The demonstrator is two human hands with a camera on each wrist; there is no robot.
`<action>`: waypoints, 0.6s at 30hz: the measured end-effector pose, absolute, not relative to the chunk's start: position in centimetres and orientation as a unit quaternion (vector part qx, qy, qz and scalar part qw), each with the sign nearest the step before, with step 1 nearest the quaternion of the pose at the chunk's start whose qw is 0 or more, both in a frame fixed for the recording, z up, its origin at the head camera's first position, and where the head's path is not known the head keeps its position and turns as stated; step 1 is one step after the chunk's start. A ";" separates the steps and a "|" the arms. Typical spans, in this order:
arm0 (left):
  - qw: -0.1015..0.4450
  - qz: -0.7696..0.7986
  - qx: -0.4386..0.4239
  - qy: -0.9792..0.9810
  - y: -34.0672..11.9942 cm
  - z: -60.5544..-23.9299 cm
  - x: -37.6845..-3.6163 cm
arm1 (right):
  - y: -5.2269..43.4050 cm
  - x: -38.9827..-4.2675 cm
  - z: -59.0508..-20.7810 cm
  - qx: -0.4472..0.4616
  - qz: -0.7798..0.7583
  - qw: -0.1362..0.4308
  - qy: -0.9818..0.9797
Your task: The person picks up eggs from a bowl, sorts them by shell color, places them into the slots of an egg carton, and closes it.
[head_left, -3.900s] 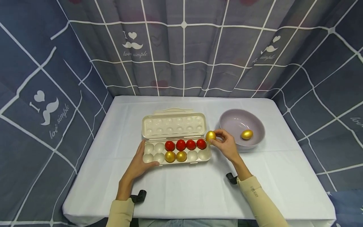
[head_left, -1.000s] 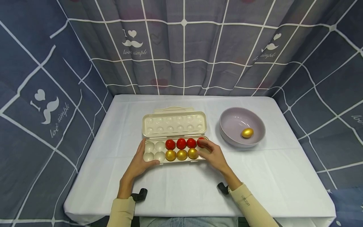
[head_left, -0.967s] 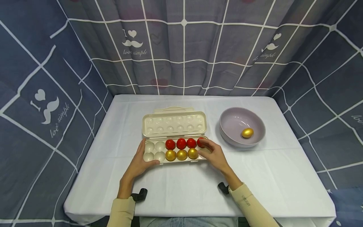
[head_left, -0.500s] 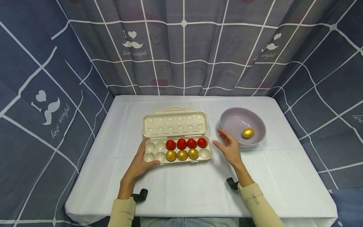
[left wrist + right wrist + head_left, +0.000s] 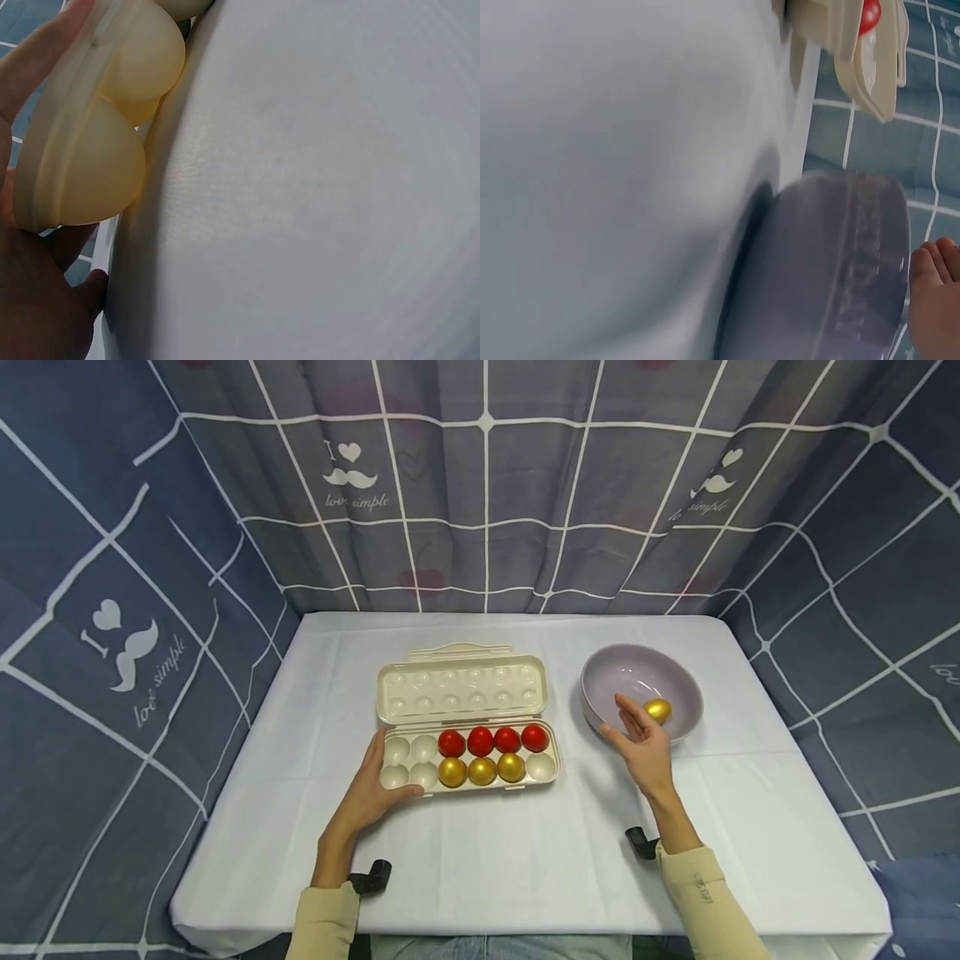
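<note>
An open cream egg carton [image 5: 471, 791] lies on the table with its lid folded back. Its back row has several red eggs [image 5: 480, 741], and three gold eggs [image 5: 482, 771] sit in front of them. My left hand [image 5: 366, 793] holds the carton's left end, thumb along the front edge; the left wrist view shows the carton's cups [image 5: 101, 169] beside that hand. Empty-handed, my right hand [image 5: 643, 752] reaches over the near rim of a mauve bowl [image 5: 611, 672], fingers loosely spread. Just beyond the fingertips, one gold egg [image 5: 658, 709] lies in the bowl, partly covered by the hand.
A white cloth covers the table [image 5: 480, 868]. Dark grid-patterned curtains [image 5: 525, 485] hang behind it and along both sides. The front-row cup [image 5: 540, 767] at the carton's right end and several cups at its left end hold no egg.
A third gold egg has gone from my right hand into the carton's front row. The right hand has let go and moved right, over the bowl. My left hand stays at the carton.
</note>
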State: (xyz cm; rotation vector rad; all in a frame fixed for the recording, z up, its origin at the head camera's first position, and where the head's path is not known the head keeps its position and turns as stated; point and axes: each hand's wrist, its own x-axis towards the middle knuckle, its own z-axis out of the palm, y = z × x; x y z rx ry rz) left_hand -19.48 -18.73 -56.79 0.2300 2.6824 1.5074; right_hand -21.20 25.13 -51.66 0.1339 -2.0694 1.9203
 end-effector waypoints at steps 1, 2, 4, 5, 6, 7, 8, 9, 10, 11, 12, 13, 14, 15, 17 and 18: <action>0.028 0.489 0.075 0.869 -18.7 -56.8 -19.5 | 25.4 -21.2 -51.6 0.042 0.669 0.160 -0.725; 0.028 0.490 0.075 0.868 -18.7 -56.8 -19.5 | 25.7 -21.2 -51.5 0.040 0.666 0.165 -0.726; 0.027 0.490 0.076 0.868 -18.7 -56.8 -19.5 | 26.2 -21.2 -51.3 0.039 0.662 0.178 -0.728; 0.026 0.490 0.077 0.868 -18.7 -56.7 -19.6 | 26.4 -21.2 -51.2 0.041 0.657 0.184 -0.730; 0.025 0.490 0.077 0.868 -18.7 -56.7 -19.6 | 26.6 -21.2 -51.0 0.043 0.652 0.190 -0.732; 0.024 0.491 0.078 0.867 -18.7 -56.7 -19.6 | 26.7 -21.0 -50.7 0.048 0.648 0.197 -0.734; 0.024 0.491 0.078 0.867 -18.7 -56.7 -19.6 | 26.7 -20.9 -50.4 0.051 0.643 0.202 -0.737; 0.025 0.489 0.078 0.868 -18.8 -56.7 -19.6 | 26.8 -20.7 -50.0 0.050 0.638 0.206 -0.740; 0.027 0.488 0.078 0.869 -18.8 -56.7 -19.5 | 26.8 -20.5 -49.7 0.050 0.633 0.210 -0.743; 0.028 0.488 0.077 0.869 -18.8 -56.7 -19.5 | 26.8 -20.4 -49.4 0.048 0.629 0.214 -0.746; 0.031 0.488 0.075 0.869 -18.8 -56.7 -19.5 | 26.8 -20.2 -49.2 0.044 0.627 0.217 -0.747; 0.032 0.487 0.075 0.869 -18.7 -56.7 -19.5 | 26.8 -20.1 -49.0 0.042 0.627 0.220 -0.746; 0.033 0.486 0.074 0.870 -18.7 -56.7 -19.5 | 26.9 -20.1 -48.9 0.037 0.628 0.224 -0.745; 0.034 0.485 0.073 0.871 -18.7 -56.7 -19.5 | 27.0 -20.1 -49.0 0.033 0.629 0.227 -0.743; 0.033 0.485 0.072 0.871 -18.6 -56.7 -19.5 | 27.5 -20.3 -49.4 0.022 0.635 0.232 -0.737; 0.033 0.484 0.073 0.871 -18.6 -56.7 -19.5 | 27.8 -20.5 -49.7 0.014 0.642 0.234 -0.730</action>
